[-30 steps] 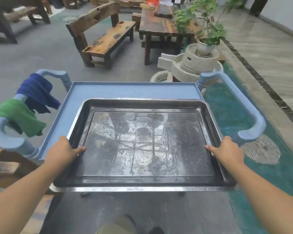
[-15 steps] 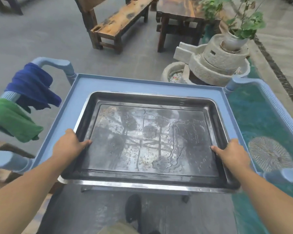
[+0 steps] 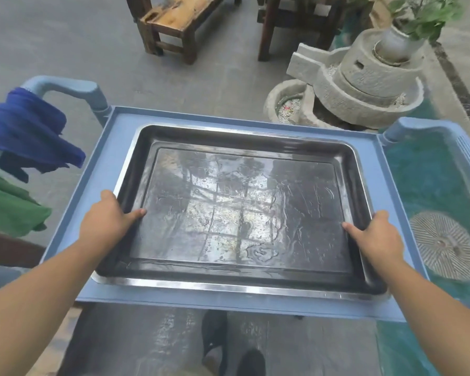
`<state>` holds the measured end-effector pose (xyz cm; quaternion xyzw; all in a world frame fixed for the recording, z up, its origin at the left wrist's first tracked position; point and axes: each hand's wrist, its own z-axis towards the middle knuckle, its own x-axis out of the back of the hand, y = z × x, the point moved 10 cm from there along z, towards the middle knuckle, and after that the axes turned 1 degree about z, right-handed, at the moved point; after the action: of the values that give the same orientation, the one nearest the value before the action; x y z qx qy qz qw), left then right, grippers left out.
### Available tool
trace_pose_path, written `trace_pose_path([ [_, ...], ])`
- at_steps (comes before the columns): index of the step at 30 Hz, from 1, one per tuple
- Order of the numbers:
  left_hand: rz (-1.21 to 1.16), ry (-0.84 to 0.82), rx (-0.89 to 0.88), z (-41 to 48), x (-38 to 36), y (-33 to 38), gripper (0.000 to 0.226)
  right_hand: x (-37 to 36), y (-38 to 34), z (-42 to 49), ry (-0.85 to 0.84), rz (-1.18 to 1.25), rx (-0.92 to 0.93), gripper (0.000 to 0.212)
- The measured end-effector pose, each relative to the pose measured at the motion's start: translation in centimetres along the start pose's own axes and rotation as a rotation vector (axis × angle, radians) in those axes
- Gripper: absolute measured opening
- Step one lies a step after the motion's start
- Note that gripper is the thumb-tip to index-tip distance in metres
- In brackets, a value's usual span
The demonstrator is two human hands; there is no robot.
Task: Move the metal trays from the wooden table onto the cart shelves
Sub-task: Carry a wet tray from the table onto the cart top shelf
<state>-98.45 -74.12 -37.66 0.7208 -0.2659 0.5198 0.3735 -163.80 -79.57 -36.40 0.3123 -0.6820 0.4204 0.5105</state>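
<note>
Your left hand [image 3: 107,222] and right hand [image 3: 376,237] each keep a grip pinching the metal tray [image 3: 239,213], which has now come fully onto the cart's top shelf [image 3: 98,169], hugging its near edge; release looks next.

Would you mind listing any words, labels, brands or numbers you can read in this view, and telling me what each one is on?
There is none to read: no words, labels or numbers show.
Metal tray: only water streaks and reflections, no stamp visible.
Blue cart: plain plastic, no label in view.
Blue cloth and green cloth: no tags visible.
Stone mill: bare stone.
</note>
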Motion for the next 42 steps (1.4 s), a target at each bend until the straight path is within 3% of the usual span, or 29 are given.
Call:
trace_pose_path([
  [7, 0.059, 0.044, -0.021, -2.0, 1.1, 1.3, 0.067, -0.1, -1.1, -0.2, -0.016, -0.020, 0.057, 0.062],
  [12, 0.253, 0.117, -0.148, -5.5, 1.6, 5.0, 0.099, 0.8, -2.5, -3.1, 0.030, -0.092, 0.120, 0.086],
  [19, 0.054, -0.140, -0.436, -10.7, -1.6, 6.0, 0.107, -0.9, -3.9, -9.9, -0.084, -0.076, 0.448, 0.088],
  [25, 0.176, -0.200, -0.416, -12.1, -3.4, 4.3, 0.113, -3.1, -4.4, -12.2, -0.310, -0.046, 0.513, 0.112],
  [31, 0.193, -0.295, -0.374, -12.3, -4.3, 4.4, 0.102, -4.8, -3.9, -11.7, -0.391, -0.165, 0.454, 0.102],
  [42, 0.194, -0.215, -0.289, -14.1, -4.5, 3.9, 0.105, -4.6, -5.9, -8.3, -0.358, -0.199, 0.548, 0.093],
])
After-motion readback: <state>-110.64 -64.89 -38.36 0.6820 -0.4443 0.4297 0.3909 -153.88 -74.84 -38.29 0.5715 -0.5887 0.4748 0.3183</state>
